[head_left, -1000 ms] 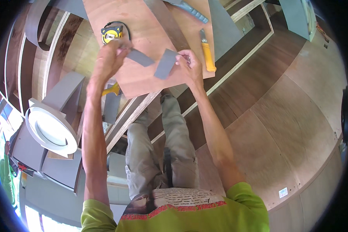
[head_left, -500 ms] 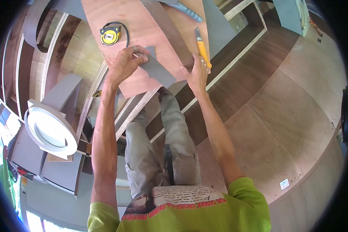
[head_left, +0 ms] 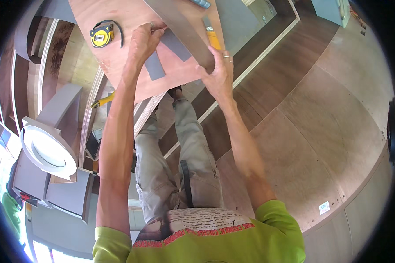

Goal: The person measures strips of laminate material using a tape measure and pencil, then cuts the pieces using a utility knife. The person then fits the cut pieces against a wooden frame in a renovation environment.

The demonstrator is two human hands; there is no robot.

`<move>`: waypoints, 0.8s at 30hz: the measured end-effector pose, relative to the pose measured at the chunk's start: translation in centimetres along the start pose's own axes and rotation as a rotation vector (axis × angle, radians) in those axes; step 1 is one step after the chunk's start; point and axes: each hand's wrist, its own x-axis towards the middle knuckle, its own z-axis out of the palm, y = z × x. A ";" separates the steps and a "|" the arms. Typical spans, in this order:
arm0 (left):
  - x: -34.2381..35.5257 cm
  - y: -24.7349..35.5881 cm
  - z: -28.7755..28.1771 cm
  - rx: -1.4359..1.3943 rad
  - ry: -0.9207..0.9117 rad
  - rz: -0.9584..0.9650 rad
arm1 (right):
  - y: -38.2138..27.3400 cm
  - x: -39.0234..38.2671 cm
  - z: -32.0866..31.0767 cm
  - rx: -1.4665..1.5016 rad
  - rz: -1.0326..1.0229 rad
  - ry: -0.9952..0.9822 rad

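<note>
A long brown laminate strip [head_left: 180, 33] lies across the reddish plywood board [head_left: 136, 8]. My right hand [head_left: 219, 79] grips its near end between thumb and fingers. Close beyond those fingers rests a yellow utility knife [head_left: 213, 38]. On the strip's left side my left hand [head_left: 144, 44] has its fingers curled together, with the tips by a small grey piece [head_left: 176, 45]; whatever they pinch is hidden. Nearer to me, another grey piece [head_left: 155, 66] lies flat beside my left wrist. A yellow and black tape measure [head_left: 102, 36] with a dark strap sits further left on the board.
The board rests over an open wooden frame [head_left: 147, 115]. A yellow-handled tool [head_left: 103, 101] lies left of my forearm. A round white lamp-like ring [head_left: 48, 149] stands at the left. Brown panels [head_left: 311, 144] cover the right side, and a blue-handled tool [head_left: 201, 3] shows at the top.
My left hand has moved up and away from me; the grey piece it held now lies on the board near its fingertips. My right hand now grips the strip's end. The view has shifted.
</note>
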 end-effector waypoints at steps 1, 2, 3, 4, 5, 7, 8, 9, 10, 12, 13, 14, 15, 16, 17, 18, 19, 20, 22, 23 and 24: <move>0.1 -1.0 0.3 0.040 0.087 0.093 | -0.3 -0.2 0.4 0.026 -0.006 -0.002; -0.2 -1.3 0.8 -0.006 0.188 0.095 | -0.3 -0.5 0.9 0.047 -0.003 0.003; -0.9 -1.6 1.2 -0.051 0.289 0.096 | -0.4 -0.9 1.5 0.069 -0.001 0.007; -1.4 -1.7 1.3 -0.096 0.388 0.097 | -0.6 -1.3 2.1 0.093 -0.001 0.005; -2.0 -1.6 1.4 -0.184 0.369 0.018 | -0.8 -1.8 2.8 0.116 0.004 0.004; -3.0 -1.2 1.4 -0.359 0.327 -0.141 | -1.2 -2.8 4.2 0.139 0.001 0.017; -3.4 -1.0 1.5 -0.333 0.337 -0.157 | -1.6 -3.2 5.0 0.138 0.028 0.008; -3.6 -0.7 1.8 -0.307 0.346 -0.172 | -2.0 -3.6 5.7 0.135 0.056 -0.001; -3.7 -0.6 2.0 -0.282 0.357 -0.190 | -2.2 -3.9 6.3 0.133 0.083 -0.012; -3.5 -0.6 2.5 -0.272 0.349 -0.228 | -1.6 -4.2 7.2 0.128 0.086 0.019; -3.4 -0.8 2.8 -0.267 0.341 -0.248 | -1.3 -4.3 7.3 0.126 0.094 0.034; -3.1 -1.1 3.0 -0.203 0.373 -0.211 | -1.1 -4.4 7.5 0.122 0.103 0.050; -2.7 -1.3 3.1 -0.139 0.405 -0.173 | -0.8 -4.5 7.6 0.119 0.109 0.043; -2.5 -1.3 3.4 -0.078 0.435 -0.134 | -0.5 -4.5 7.5 0.113 0.114 0.037; -2.4 -1.2 3.5 -0.071 0.466 -0.120 | -0.2 -4.5 7.4 0.108 0.119 0.031; -2.1 -1.2 3.6 -0.065 0.497 -0.105 | 0.1 -4.6 7.4 0.105 0.116 0.030; -1.8 -0.4 3.3 -0.055 0.528 -0.089 | 0.2 -4.6 7.4 0.106 0.114 0.030; -1.5 0.3 3.1 -0.070 0.512 -0.114 | 0.4 -4.6 7.3 0.107 0.112 0.030; -1.2 1.8 3.0 -0.101 0.484 -0.165 | 0.3 -4.6 7.1 0.120 0.109 0.016; -0.9 1.5 2.9 -0.074 0.480 -0.171 | 0.2 -4.6 7.0 0.128 0.105 0.008; -0.5 1.0 2.7 -0.047 0.475 -0.177 | -0.2 -4.6 6.9 0.144 0.103 0.007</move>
